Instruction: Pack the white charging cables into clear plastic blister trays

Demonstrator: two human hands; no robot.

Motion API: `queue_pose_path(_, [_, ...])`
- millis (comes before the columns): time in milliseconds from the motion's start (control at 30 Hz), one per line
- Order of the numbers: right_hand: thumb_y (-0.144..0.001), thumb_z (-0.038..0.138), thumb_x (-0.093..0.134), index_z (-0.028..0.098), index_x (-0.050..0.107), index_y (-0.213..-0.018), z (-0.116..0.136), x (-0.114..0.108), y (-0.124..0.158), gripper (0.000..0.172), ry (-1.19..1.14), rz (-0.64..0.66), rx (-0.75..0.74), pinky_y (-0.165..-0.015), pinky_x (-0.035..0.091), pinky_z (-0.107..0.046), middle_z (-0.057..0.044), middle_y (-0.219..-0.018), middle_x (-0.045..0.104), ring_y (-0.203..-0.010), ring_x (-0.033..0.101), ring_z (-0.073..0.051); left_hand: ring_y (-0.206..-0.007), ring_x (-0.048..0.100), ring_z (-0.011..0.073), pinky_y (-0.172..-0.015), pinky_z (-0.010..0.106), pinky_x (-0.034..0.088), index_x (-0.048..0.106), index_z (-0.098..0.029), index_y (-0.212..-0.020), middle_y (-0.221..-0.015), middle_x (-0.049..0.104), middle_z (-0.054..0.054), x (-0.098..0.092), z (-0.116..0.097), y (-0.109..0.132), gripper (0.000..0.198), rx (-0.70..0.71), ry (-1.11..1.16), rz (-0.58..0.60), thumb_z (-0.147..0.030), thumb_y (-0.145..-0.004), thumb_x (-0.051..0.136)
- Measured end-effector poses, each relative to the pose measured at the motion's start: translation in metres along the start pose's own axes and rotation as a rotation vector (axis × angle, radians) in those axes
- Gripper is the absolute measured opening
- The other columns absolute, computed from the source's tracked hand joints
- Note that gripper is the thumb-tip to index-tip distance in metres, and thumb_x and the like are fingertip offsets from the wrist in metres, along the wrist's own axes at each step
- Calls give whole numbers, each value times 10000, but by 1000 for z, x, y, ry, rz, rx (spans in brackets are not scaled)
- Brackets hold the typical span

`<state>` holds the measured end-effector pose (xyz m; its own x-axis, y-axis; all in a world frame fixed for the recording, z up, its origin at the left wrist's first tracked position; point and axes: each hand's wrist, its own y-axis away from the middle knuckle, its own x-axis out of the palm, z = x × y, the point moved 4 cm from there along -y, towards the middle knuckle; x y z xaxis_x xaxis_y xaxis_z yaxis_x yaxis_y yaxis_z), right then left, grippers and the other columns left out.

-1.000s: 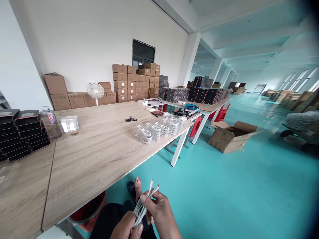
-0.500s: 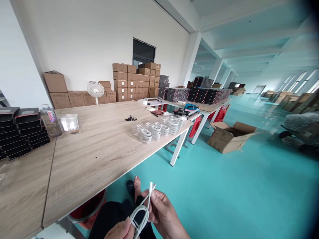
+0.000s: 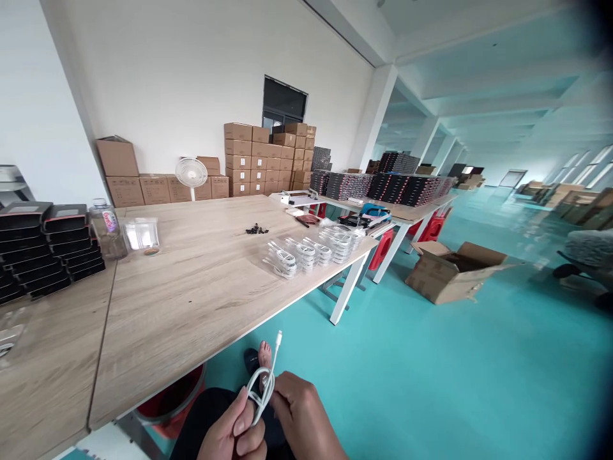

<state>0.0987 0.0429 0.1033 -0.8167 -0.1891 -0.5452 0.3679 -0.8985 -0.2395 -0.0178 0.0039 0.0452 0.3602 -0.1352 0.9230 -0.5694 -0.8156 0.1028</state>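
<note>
– Straight to the left hand [image 3: 234, 427]: closed around a white cable [image 3: 271, 387], with the thumb on one side of the loops and the fingers below!

– And over at the right hand [image 3: 306, 412]?

– Right up against the coil, with bent fingers at its right side. Pinching a strand or just touching? Cannot tell; hidden fingertips there.

– Whereabouts, that cable?

– In front of the body, above dark-clothed legs [image 3: 211, 418], just off the near edge of the wooden surface [image 3: 191, 332]. Loosely looped, crossing over itself, with one slim plug [image 3: 279, 338] pointing up, clear of both hands!

– Now down past the plug, to a bare foot [image 3: 265, 355] beside a dark slipper [image 3: 250, 361]. And under the edge, to a red bucket [image 3: 175, 418].

– Up onto the surface, then! Near the right-hand edge, bundled cables in clear packaging [image 3: 306, 254], in several short piles side by side. Behind them, a scatter of small black pieces [image 3: 257, 229].

– Across to the far left: stacked black boxes [image 3: 23, 252], next to a clear bottle [image 3: 109, 233], next to some clear plastic cases [image 3: 142, 235].

– Beyond the surface, a white fan [image 3: 191, 172], and to its right a tall stack of brown cartons [image 3: 258, 166] by the wall.

– Then out to the right, on the green floor [image 3: 454, 383]: an open carton [image 3: 443, 281], with flaps spread wide!
</note>
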Motion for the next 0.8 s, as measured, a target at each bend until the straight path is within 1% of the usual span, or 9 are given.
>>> queue_pose_path(100, [-929,401,566,197,658,-682,-9,2,2,333,-161,-35,163,-581,398,-253,5,-656,579,-610,498,-144,-345,257,24,-393,172,128,230,-204,-545,-443,328,-81,2,0,-1,687,-59,-29,12,-590,-722,770])
queue_pose_path(200, [-878,472,642,200,728,-876,-14,4,4,286,-416,-60,247,-593,432,-265,-13,-735,624,-640,512,-159,-343,244,17,-397,171,122,207,-203,-540,-429,312,-86,1,2,-2,714,-81,-33,-5,-596,-706,781])
queue_pose_path(300, [-887,496,628,222,708,-1065,-22,-1,8,336,-475,-262,254,-620,469,-293,-27,-773,633,-661,543,-182,-338,212,15,-389,179,104,196,-203,-535,-426,297,-92,-3,5,-3,739,-54,-23,-53,-603,-673,802])
queue_pose_path(367, [-891,447,639,249,690,-1136,-23,-8,12,319,-295,-384,149,-645,483,-310,-36,-816,629,-686,559,-194,-344,209,22,-393,183,107,214,-204,-525,-424,292,-92,-6,7,-4,731,-45,-28,-75,-608,-660,808])
queue_pose_path(400, [-898,404,640,263,686,-1165,-21,-9,13,306,-173,-377,67,-667,489,-318,-47,-856,633,-714,571,-200,-348,213,25,-400,186,113,235,-203,-520,-426,298,-91,-7,8,-4,714,-48,-34,-86,-607,-664,806])
queue_pose_path(500, [-933,271,593,290,721,-1120,-9,-8,12,228,166,-217,-162,-706,477,-341,-64,-884,651,-776,596,-214,-354,231,34,-416,198,125,295,-204,-511,-433,323,-83,-13,12,-5,673,-55,-53,-131,-655,-678,765])
queue_pose_path(600, [-946,190,568,256,742,-911,7,-10,10,189,404,-203,-300,-679,425,-346,-45,-774,655,-730,578,-202,-364,252,45,-437,218,155,335,-207,-482,-420,334,-76,-25,17,-6,685,-43,-158,-219,-758,-650,706])
queue_pose_path(733, [-949,194,589,220,706,-839,32,-10,9,163,418,-160,-444,-724,397,-361,-27,-750,665,-736,575,-185,-383,258,59,-465,257,165,398,-209,-458,-394,335,-71,-49,22,-4,668,97,-462,-406,-788,-654,668])
queue_pose_path(800, [-939,221,614,238,715,-846,37,-7,6,139,338,-112,-444,-767,401,-377,-19,-758,672,-752,583,-188,-390,260,63,-472,264,159,375,-215,-441,-380,303,-73,-58,27,-3,678,128,-482,-425,-785,-645,680])
